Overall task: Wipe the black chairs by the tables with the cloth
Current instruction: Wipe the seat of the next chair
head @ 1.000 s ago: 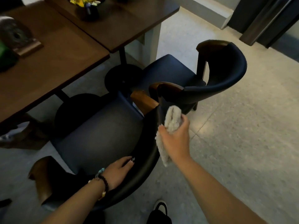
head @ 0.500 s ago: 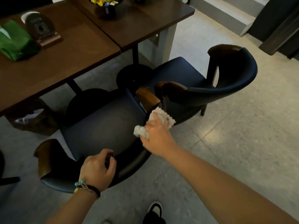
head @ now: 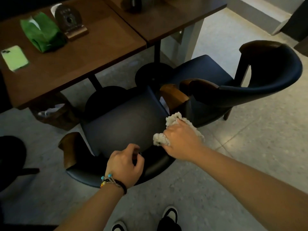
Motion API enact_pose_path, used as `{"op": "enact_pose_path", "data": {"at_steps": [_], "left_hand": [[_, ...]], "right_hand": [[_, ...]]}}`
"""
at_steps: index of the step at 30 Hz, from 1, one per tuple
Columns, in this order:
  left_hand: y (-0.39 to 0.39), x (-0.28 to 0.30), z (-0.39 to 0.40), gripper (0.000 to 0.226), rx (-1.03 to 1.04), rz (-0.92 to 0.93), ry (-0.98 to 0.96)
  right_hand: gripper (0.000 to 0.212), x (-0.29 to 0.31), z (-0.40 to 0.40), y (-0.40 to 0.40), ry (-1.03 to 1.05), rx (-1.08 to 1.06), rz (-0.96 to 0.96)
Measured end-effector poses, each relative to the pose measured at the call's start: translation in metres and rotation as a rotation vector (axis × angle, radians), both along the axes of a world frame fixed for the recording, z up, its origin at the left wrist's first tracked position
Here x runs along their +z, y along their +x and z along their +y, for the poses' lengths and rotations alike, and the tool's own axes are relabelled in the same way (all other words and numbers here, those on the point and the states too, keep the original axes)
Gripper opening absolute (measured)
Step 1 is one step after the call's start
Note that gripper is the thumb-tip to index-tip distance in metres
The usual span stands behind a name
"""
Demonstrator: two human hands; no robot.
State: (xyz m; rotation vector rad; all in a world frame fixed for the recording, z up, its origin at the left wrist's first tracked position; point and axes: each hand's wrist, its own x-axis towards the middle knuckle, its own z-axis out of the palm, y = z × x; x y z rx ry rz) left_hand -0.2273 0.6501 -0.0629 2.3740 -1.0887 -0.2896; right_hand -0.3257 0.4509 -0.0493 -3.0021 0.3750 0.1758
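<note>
Crumpled white cloth point(head: 173, 120) on black chair point(head: 123, 127)

left hand point(head: 124, 165) curled, right hand point(head: 180, 140) gripping

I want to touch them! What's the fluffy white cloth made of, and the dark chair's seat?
The fluffy off-white cloth looks like nubby terry or microfibre, going by its looped pile. The dark chair's padded seat looks like smooth, matte leather or vinyl with a faint sheen; which one is unclear.

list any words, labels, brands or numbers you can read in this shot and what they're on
None can be read.
Round dark plaque on the wooden table: faint marks near its top, too blurred to read.
Green packet: no legible print.
Pale green flat item: a small dark mark at one corner, too small to tell.
Cloth, chairs: no text visible.
</note>
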Motion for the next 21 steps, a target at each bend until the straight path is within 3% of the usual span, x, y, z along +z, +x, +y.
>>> {"op": "enact_pose_path", "data": {"at_steps": [2,5,7,9,11,13,15,17,19,21], "left_hand": [[0.000,-0.001,0.000,0.029,0.013,0.009,-0.026],[0.002,-0.006,0.003,0.028,0.037,0.022,-0.106],[0.003,-0.010,0.005,0.026,0.060,0.034,-0.164],[0.005,-0.011,0.006,0.028,0.087,0.108,-0.215],[0.013,-0.011,0.011,0.030,0.091,0.245,-0.250],[0.033,-0.014,0.025,0.033,0.015,0.268,-0.181],[0.069,-0.023,0.045,0.036,-0.016,0.236,-0.026],[0.105,-0.027,0.060,0.038,0.181,0.365,0.021],[0.122,-0.028,0.059,0.032,0.435,0.569,-0.118],[0.115,-0.029,0.052,0.024,0.470,0.522,-0.281]], "right_hand": [[0.030,0.003,-0.018,0.012,0.057,-0.010,-0.024],[0.055,0.003,-0.045,0.044,0.119,-0.211,0.177],[0.063,-0.004,-0.047,0.057,0.069,-0.202,0.253],[0.056,-0.004,-0.043,0.056,0.068,-0.176,0.297],[0.051,0.003,-0.040,0.051,0.243,-0.274,0.319],[0.046,0.011,-0.024,0.047,0.329,-0.341,0.331],[0.045,0.011,0.014,0.043,0.243,-0.379,0.314],[0.045,0.004,0.062,0.041,0.070,-0.432,0.222],[0.041,-0.002,0.106,0.046,0.041,-0.538,0.140],[0.038,-0.007,0.144,0.059,0.129,-0.640,0.089]]}}
